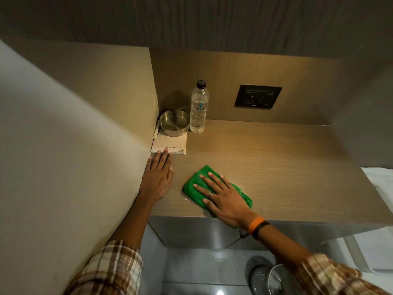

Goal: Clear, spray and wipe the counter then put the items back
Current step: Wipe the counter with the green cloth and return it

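My right hand (221, 196) lies flat, fingers spread, on a green cloth (191, 186) near the front edge of the wooden counter (276, 158). My left hand (157, 177) rests flat on the counter by the left wall, its fingertips touching the near edge of a white notepad (170, 144). A round metal ashtray (174, 122) sits on the far part of the notepad. A white pen (156, 129) lies along the wall beside it. A clear water bottle (198, 109) with a black cap stands upright to the right of the ashtray.
A black wall socket (257, 96) is set in the back panel. A cream wall (63, 135) bounds the counter on the left. White bedding (380, 179) lies to the right. A metal mesh bin (270, 279) stands on the tiled floor below.
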